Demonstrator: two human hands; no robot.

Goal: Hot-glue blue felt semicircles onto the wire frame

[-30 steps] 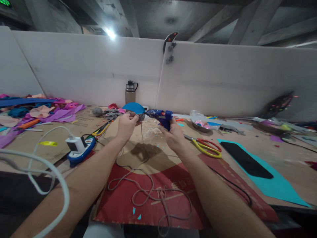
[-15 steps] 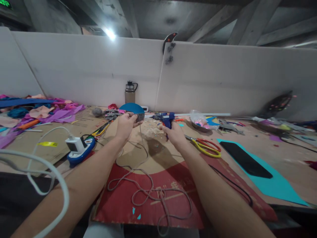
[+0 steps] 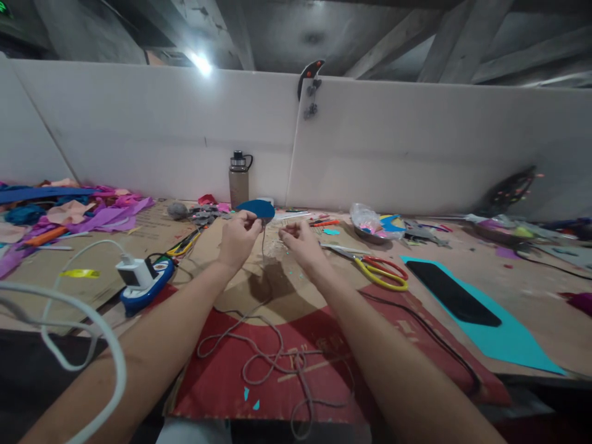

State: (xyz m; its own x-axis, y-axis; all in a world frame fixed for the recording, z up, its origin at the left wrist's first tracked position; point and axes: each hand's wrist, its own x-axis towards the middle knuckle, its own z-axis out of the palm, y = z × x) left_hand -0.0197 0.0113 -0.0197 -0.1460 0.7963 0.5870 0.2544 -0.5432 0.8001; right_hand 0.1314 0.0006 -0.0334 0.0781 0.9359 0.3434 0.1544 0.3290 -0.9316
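Note:
My left hand pinches a blue disc by its near edge, thumb and fingers closed on it. A thin grey cord hangs below the disc and runs down to loose loops on the red and tan cardboard. To the right of the disc, my right hand is raised with its fingers loosely curled and slightly apart. Nothing shows in it, and it does not touch the disc. Scissors with red and yellow handles lie to the right of my right hand.
A black phone rests on turquoise sheet. At left are a power strip with a white charger and colourful scraps. Behind stand a bottle and a bowl with plastic wrap. A dark cable crosses the cardboard.
My right hand has let go of the blue glue gun, which is no longer visible, and has moved left. The blue disc has tilted and shifted slightly right in my left hand.

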